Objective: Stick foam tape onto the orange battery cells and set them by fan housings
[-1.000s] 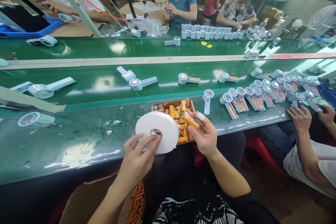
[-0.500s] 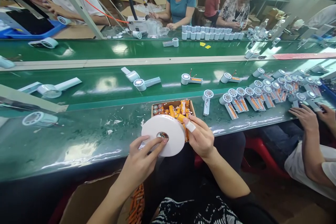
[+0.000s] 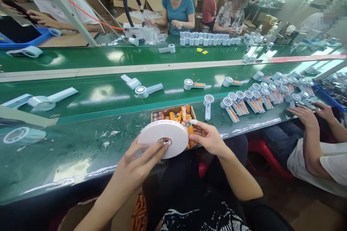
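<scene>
My left hand (image 3: pixel 138 162) grips a large white roll of tape (image 3: pixel 162 130), with fingers at its centre hole. The roll is tilted and partly covers a cardboard box (image 3: pixel 193 112) of orange batteries (image 3: pixel 185 110). At the roll's right edge, my right hand (image 3: pixel 213 139) has its fingers around one orange battery (image 3: pixel 189 129), held upright. White wrapping shows on one finger of that hand. Just beyond the box, a handheld fan body (image 3: pixel 208 105) lies on the bench with its handle pointing toward me.
Several fan bodies with orange batteries in their handles (image 3: pixel 256 99) crowd the bench to the right, near a co-worker's hands (image 3: pixel 303 115). More fans (image 3: pixel 142 91) lie on the green belt (image 3: pixel 108 90). A box of orange batteries (image 3: pixel 139 209) sits below the bench.
The view has shifted slightly. The tape roll has tipped flatter, and the battery in my right hand has turned from lying sideways to upright. My right fingers have spread more.
</scene>
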The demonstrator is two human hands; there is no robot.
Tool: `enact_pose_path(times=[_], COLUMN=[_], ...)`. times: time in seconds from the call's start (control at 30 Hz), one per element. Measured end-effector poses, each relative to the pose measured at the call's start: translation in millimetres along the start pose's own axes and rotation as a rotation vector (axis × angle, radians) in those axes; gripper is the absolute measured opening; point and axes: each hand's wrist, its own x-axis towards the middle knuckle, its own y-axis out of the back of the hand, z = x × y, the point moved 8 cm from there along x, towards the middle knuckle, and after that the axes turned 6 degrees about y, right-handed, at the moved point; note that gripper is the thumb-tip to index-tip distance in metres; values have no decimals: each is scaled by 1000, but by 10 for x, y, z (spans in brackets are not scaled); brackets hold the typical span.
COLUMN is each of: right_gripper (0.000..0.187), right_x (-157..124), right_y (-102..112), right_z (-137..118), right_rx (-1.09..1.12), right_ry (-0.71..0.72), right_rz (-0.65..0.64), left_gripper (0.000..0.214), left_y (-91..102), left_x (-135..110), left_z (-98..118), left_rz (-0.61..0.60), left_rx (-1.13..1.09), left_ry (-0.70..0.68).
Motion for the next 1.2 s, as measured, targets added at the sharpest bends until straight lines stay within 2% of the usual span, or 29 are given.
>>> enact_pose_path(times=[0.07, 0.13, 0.27, 0.37, 0.43, 0.5, 0.6, 0.67, 0.7, 0.73, 0.77, 0.83, 0.87, 0.93, 1.0, 1.03, 1.1, 1.17, 1.2], right_gripper=[57, 56, 55, 56, 55, 52, 51, 48, 45, 42, 41, 47, 53, 65, 69, 68, 68, 68, 67], right_x=[34, 76, 89, -57, -190, -257, -141, -27, -2, 3, -4, -37, -76, -215, -374, -433, -493, -502, -500], right_y=[50, 127, 264, 239, 179, 124, 230, 502, 675, 837, 966, 1076, 1058, 942, 798, 726, 589, 463, 396], right_z=[-40, -106, -123, 79, 236, 328, 167, -135, -300, -439, -531, -549, -484, -301, -158, -116, -87, -137, -179], right_rx=[-31, -56, 43, 241, 380, 464, 411, 343, 319, 300, 284, 258, 245, 212, 152, 118, 44, -59, -134], right_ry=[-57, -53, 62, 162, 248, 298, 317, 421, 504, 575, 612, 555, 488, 381, 353, 355, 359, 390, 409], right_rz=[-73, -38, 285, 574, 752, 846, 812, 802, 823, 843, 844, 765, 703, 599, 541, 514, 441, 343, 282], left_gripper=[61, 64, 62, 52, 50, 51, 50, 50, 51, 52, 54, 58, 57, 52, 52, 53, 52, 39, 32], left_y=[46, 64, -2, -130, -184, -198, -171, -156, -147, -134, -119, -115, -155, -362, -536, -551, -472, -393, -401], left_x=[73, 139, 218, 237, 259, 296, 356, 322, 254, 149, 8, -381, -603, -973, -1165, -1170, -986, -589, -349], left_z=[25, 46, 125, 208, 254, 313, 463, 563, 544, 442, 249, -331, -617, -1031, -1194, -1170, -945, -585, -396], left_rz=[-2, -4, 11, 7, 51, 110, 108, 0, -53, -76, -58, 57, 99, 55, -16, -15, 41, 77, 52], left_rx=[6, 10, 50, 23, -13, -52, -166, -298, -347, -357, -321, -140, -48, 32, 49, 37, -58, -263, -379], left_ry=[-58, -83, -77, -44, 10, 70, 76, -24, -55, -46, 10, 220, 303, 373, 433, 467, 524, 521, 499])
